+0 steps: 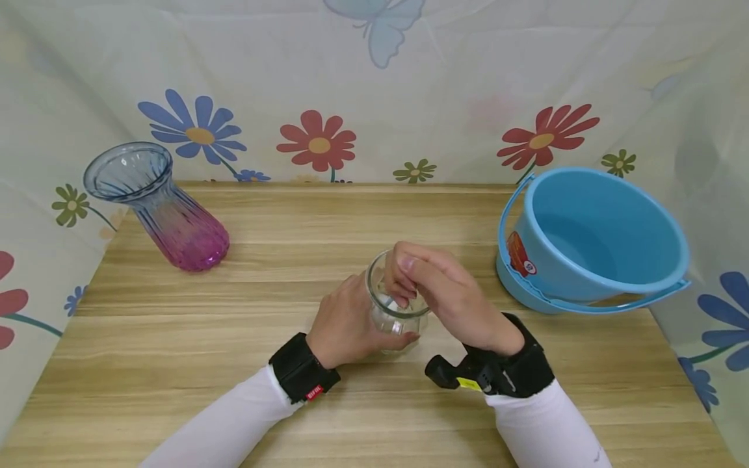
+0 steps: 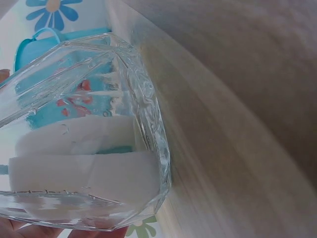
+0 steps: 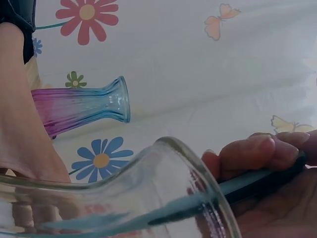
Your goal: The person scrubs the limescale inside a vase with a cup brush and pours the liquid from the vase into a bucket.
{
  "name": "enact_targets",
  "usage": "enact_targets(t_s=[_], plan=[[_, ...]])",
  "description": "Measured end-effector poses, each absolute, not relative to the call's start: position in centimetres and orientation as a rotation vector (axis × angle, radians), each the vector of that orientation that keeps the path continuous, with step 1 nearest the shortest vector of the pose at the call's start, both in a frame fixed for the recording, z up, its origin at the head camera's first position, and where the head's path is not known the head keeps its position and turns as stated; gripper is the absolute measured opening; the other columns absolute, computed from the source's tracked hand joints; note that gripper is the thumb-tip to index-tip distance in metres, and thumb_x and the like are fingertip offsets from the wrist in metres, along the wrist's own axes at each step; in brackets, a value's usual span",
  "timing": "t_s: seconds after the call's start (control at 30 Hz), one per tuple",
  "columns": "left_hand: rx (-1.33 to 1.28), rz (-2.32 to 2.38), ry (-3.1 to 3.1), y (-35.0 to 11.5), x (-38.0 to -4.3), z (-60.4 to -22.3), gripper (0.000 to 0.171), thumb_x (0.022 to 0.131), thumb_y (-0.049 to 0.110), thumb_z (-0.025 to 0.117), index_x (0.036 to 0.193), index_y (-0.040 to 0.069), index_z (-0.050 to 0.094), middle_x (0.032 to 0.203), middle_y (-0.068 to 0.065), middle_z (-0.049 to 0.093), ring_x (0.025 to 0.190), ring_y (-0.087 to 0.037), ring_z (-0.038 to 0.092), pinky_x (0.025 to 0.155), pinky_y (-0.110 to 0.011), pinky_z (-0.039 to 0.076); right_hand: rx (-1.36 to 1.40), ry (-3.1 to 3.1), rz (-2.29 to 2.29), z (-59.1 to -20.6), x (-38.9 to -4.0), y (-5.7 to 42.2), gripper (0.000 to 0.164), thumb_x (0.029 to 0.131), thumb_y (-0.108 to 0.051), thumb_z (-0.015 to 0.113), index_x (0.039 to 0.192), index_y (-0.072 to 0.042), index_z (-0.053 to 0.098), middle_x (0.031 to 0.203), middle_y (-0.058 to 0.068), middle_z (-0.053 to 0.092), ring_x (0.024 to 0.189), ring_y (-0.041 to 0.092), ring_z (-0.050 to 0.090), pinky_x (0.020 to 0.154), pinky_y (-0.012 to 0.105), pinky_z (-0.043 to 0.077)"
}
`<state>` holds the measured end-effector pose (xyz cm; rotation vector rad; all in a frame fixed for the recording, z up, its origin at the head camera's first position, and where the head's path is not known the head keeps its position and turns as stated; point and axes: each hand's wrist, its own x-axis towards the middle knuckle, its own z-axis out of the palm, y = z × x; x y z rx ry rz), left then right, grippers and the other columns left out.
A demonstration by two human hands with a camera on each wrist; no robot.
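Observation:
My left hand (image 1: 345,322) wraps around a clear glass jar (image 1: 400,325) that stands on the table, mouth up. Over the jar's mouth, my right hand (image 1: 447,292) grips the blue-green handle (image 3: 247,184) of a sponge brush. The handle slants down through the rim. Inside the jar, the brush's white sponge head (image 2: 84,173) shows through the faceted glass in the left wrist view, reaching close to the bottom. From the head, the fingers of my right hand hide most of the handle.
A ribbed glass vase (image 1: 181,227), blue at the top and pink below, stands at the back left. To the right is a light-blue bucket (image 1: 591,266) with its handle down. A flowered curtain (image 1: 445,78) borders the wooden table (image 1: 281,221) at the back and sides.

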<state>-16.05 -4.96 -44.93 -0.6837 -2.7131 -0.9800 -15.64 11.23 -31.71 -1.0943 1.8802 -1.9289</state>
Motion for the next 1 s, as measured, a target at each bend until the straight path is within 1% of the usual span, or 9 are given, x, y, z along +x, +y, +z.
enact_targets(t_s=[0.13, 0.3, 0.4, 0.5, 0.63, 0.8, 1.0], plan=[[-0.664, -0.986, -2.724, -5.0, -15.9, -44.9, 0.08, 0.056, 0.076, 0.073, 0.116, 0.028, 0.051, 0.09, 0.016, 0.056, 0.075, 0.002, 0.049, 0.052, -0.022, 0.047, -1.079, 1.801, -2.008, -31.9, -15.8, 11.2, 0.033, 0.1, -0.004, 0.021, 0.071, -0.004, 0.036, 0.067, 0.006, 0.035, 0.064, 0.026, 0.038, 0.058, 0.034, 0.034], [-0.651, -0.968, -2.728, -5.1, -15.9, -45.0, 0.086, 0.056, 0.078, 0.072, 0.121, 0.026, 0.05, 0.091, 0.015, 0.056, 0.074, 0.001, 0.048, 0.051, -0.021, 0.046, -1.093, 1.68, -2.144, -31.8, -15.9, 11.4, 0.034, 0.103, -0.011, 0.023, 0.072, -0.005, 0.033, 0.066, 0.004, 0.031, 0.06, 0.022, 0.032, 0.056, 0.035, 0.027], [-0.641, -0.961, -2.724, -5.0, -15.8, -45.1, 0.089, 0.056, 0.079, 0.071, 0.124, 0.026, 0.049, 0.091, 0.014, 0.056, 0.074, 0.001, 0.048, 0.051, -0.021, 0.046, -1.132, 1.618, -2.21, -31.7, -15.9, 11.5, 0.034, 0.105, -0.015, 0.025, 0.074, -0.006, 0.034, 0.067, 0.003, 0.03, 0.06, 0.02, 0.032, 0.056, 0.037, 0.026], [-0.636, -0.959, -2.719, -5.0, -15.7, -45.1, 0.093, 0.057, 0.079, 0.07, 0.128, 0.024, 0.047, 0.093, 0.012, 0.057, 0.075, -0.001, 0.049, 0.052, -0.024, 0.047, -1.154, 1.567, -2.282, -31.5, -15.8, 11.7, 0.034, 0.105, -0.017, 0.026, 0.075, -0.006, 0.035, 0.067, 0.004, 0.03, 0.06, 0.019, 0.032, 0.056, 0.038, 0.025], [-0.627, -0.961, -2.724, -5.0, -15.6, -45.2, 0.101, 0.057, 0.079, 0.069, 0.134, 0.02, 0.043, 0.097, 0.008, 0.058, 0.079, -0.004, 0.051, 0.055, -0.027, 0.05, -1.16, 1.494, -2.406, -31.1, -15.7, 11.9, 0.033, 0.104, -0.014, 0.025, 0.075, -0.006, 0.037, 0.065, 0.004, 0.029, 0.059, 0.018, 0.031, 0.056, 0.037, 0.024], [-0.614, -0.964, -2.737, -5.0, -15.7, -45.1, 0.106, 0.056, 0.081, 0.069, 0.138, 0.02, 0.041, 0.102, 0.008, 0.059, 0.084, -0.002, 0.051, 0.058, -0.025, 0.051, -1.176, 1.36, -2.558, -30.9, -15.7, 12.3, 0.032, 0.103, -0.013, 0.025, 0.076, -0.005, 0.041, 0.064, 0.004, 0.029, 0.058, 0.017, 0.03, 0.056, 0.034, 0.023], [-0.612, -0.983, -2.74, -5.0, -15.7, -45.1, 0.108, 0.054, 0.081, 0.07, 0.139, 0.021, 0.04, 0.106, 0.008, 0.059, 0.087, -0.002, 0.052, 0.061, -0.025, 0.052, -1.172, 1.243, -2.645, -30.7, -15.6, 12.8, 0.031, 0.103, -0.013, 0.027, 0.079, -0.003, 0.045, 0.064, 0.005, 0.031, 0.057, 0.017, 0.031, 0.057, 0.033, 0.024]])
